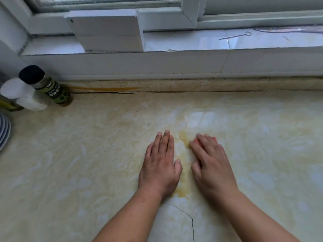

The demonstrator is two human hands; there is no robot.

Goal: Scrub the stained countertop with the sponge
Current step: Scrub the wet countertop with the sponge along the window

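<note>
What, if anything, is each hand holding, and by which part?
The right hand lies on top of a pink sponge, fingers spread over it; no clear grip shows. The left hand rests flat on the countertop, holding nothing.

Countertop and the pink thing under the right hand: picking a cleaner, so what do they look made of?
Countertop: looks like glossy cream marble or marble-look stone, going by the veining, window glare and a crack near the front. Sponge: probably soft foam, matte pink; mostly hidden under the right hand.

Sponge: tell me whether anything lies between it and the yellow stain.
Nothing visible does. The pink sponge sits under the right hand, right beside the yellow stain. The left hand rests flat on the stain's other side.
</note>
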